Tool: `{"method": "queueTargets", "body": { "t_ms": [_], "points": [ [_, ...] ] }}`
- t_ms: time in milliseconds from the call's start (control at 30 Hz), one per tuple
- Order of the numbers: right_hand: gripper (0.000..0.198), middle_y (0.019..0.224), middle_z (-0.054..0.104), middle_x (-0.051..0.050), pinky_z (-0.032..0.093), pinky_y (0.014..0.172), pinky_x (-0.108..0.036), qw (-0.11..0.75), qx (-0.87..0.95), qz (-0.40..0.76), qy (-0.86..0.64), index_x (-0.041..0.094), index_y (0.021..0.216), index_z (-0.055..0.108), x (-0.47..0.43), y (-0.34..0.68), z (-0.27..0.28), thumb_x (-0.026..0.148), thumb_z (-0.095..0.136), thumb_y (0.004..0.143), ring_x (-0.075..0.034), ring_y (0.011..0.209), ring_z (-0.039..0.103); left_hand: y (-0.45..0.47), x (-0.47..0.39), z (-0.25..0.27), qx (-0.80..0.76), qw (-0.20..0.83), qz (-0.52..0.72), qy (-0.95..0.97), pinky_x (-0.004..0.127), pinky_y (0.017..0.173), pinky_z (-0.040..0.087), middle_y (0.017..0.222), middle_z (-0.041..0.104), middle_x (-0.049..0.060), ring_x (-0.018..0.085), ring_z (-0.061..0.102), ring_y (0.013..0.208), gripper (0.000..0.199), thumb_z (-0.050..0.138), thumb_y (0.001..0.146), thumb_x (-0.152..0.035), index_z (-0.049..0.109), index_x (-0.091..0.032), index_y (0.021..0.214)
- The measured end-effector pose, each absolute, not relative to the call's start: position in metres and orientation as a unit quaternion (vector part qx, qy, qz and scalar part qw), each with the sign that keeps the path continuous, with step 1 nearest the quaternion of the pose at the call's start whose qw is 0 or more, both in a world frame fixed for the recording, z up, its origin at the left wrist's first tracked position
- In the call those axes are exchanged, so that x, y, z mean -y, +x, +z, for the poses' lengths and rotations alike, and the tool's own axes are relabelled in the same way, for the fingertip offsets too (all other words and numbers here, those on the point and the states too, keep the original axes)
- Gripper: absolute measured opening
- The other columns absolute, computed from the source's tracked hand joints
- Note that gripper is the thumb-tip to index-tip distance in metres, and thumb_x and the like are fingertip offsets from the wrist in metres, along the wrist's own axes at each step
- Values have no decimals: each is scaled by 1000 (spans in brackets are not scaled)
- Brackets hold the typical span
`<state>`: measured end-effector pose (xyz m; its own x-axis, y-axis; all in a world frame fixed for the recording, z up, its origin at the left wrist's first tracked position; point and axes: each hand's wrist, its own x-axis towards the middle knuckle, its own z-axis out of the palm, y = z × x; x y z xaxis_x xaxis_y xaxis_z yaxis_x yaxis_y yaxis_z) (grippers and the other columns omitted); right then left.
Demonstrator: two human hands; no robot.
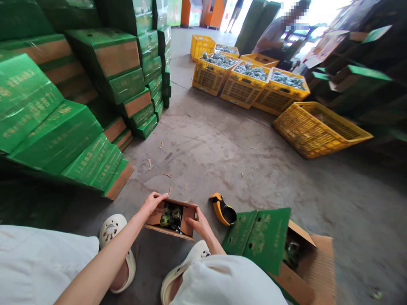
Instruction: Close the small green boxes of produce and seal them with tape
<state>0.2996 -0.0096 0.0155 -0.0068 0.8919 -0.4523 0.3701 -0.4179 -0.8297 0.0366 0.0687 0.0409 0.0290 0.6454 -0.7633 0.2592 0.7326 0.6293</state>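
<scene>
Sitting between both hands (pixel 155 205) (pixel 201 224), gripped at ends: open box (pixel 187 229).

The open carton (pixel 187 212) is matt brown cardboard inside; the wrapping (pixel 171 217) within is glossy, probably plastic film, though small and shadowed; the stacked cartons (pixel 57 133) are green-printed cardboard with a slight sheen; the crates (pixel 244 88) are perforated plastic; the floor (pixel 203 156) looks like rough, matt concrete; the trousers (pixel 229 279) are matt cloth.

Two hands (pixel 155 204), one held box (pixel 187 226), one yellow-black tool (pixel 219 206), two clogs (pixel 112 223), seven crates (pixel 238 90).
</scene>
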Motion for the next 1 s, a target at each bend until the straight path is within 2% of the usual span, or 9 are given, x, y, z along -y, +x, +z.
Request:
{"method": "queueTargets", "body": {
  "t_ms": [167, 300, 400, 467, 533, 633, 767, 900, 1000],
  "points": [
    [68, 117, 72, -6, 51, 89, -38, 214, 503, 516, -659, 20, 134, 60, 6, 302, 19, 38, 71, 70, -27, 97, 66, 28, -68, 40, -661, 629, 131, 387, 26, 64, 54, 126, 73, 12, 23, 78, 90, 81, 65, 88, -62, 35, -24, 154],
    [70, 118, 72, -7, 51, 91, -39, 192, 525, 517, -648, 19, 135, 62, -1, 308, 22, 40, 72, 69, -28, 98, 66, 16, -63, 34, -668, 566, 111, 470, 31, 89, 55, 130, 72, 14, 30, 70, 116, 90, 82, 73, -52, 48, -17, 148],
    [83, 135, 67, -12, 51, 98, -40, 159, 559, 542, -606, 18, 151, 51, -5, 321, 30, 39, 71, 72, -30, 112, 66, 11, -60, 27, -680, 509, 88, 521, 37, 104, 48, 137, 67, 15, 34, 61, 131, 86, 88, 65, -45, 58, -19, 141],
    [89, 156, 51, -17, 44, 111, -44, 115, 610, 533, -575, 20, 160, 42, -4, 329, 36, 42, 70, 78, -34, 138, 53, 8, -60, 22, -687, 485, 70, 537, 43, 109, 44, 135, 69, 14, 37, 59, 132, 81, 87, 66, -46, 60, -24, 139],
    [95, 171, 28, -16, 30, 122, -52, 58, 673, 495, -547, 25, 164, 37, 3, 332, 41, 54, 71, 81, -36, 157, 25, 7, -60, 18, -696, 465, 48, 546, 50, 110, 41, 132, 70, 12, 41, 58, 133, 77, 87, 67, -51, 61, -29, 137],
    [113, 174, 14, -16, 15, 124, -65, -10, 754, 402, -519, 26, 167, 29, 19, 322, 44, 76, 73, 75, -43, 160, 6, 6, -61, 11, -682, 461, 42, 566, 47, 104, 46, 128, 71, 11, 38, 62, 126, 77, 84, 69, -56, 59, -29, 137],
    [96, 169, 33, -18, 12, 125, -66, -8, 808, 256, -531, 27, 163, 40, 27, 304, 45, 78, 64, 86, -44, 156, 24, 7, -62, 3, -643, 491, 102, 579, 35, 93, 52, 119, 72, 9, 29, 68, 112, 74, 81, 71, -51, 59, -22, 135],
    [68, 155, 54, -11, 27, 121, -56, 5, 807, 204, -555, 37, 154, 53, 10, 294, 47, 69, 60, 94, -36, 140, 46, 8, -64, 1, -641, 489, 110, 581, 36, 95, 52, 117, 73, 9, 30, 68, 112, 67, 81, 71, -45, 62, -21, 131],
    [59, 151, 57, -9, 34, 116, -52, -1, 794, 184, -580, 41, 155, 50, -6, 284, 39, 60, 57, 100, -33, 135, 49, 7, -63, 4, -640, 487, 111, 584, 38, 100, 52, 120, 73, 9, 30, 68, 115, 65, 80, 73, -42, 63, -22, 133]
  ]
}}
